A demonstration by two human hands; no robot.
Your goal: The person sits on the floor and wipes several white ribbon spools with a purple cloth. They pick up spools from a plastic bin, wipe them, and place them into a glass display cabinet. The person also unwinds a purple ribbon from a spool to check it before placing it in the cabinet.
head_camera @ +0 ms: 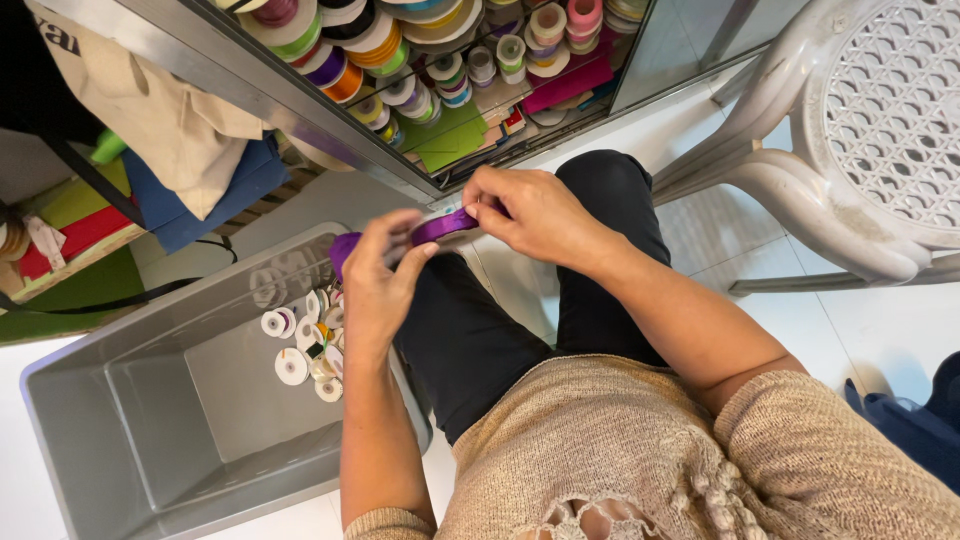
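My left hand (378, 283) grips a spool of purple ribbon (345, 248) over the near edge of a grey plastic bin (130, 420). A strip of the purple ribbon (443, 225) runs from the spool to my right hand (530, 210), which pinches its free end between thumb and fingers. Both hands are above my knees, in black trousers. Several small ribbon spools (305, 345) lie on the bin's bottom, just below my left hand.
A glass-fronted cabinet (400, 80) ahead holds several ribbon rolls of many colours and coloured paper. A white plastic chair (860, 150) stands at the right. Beige fabric (170, 120) and blue, red and green sheets are stacked at the left. The floor is white tile.
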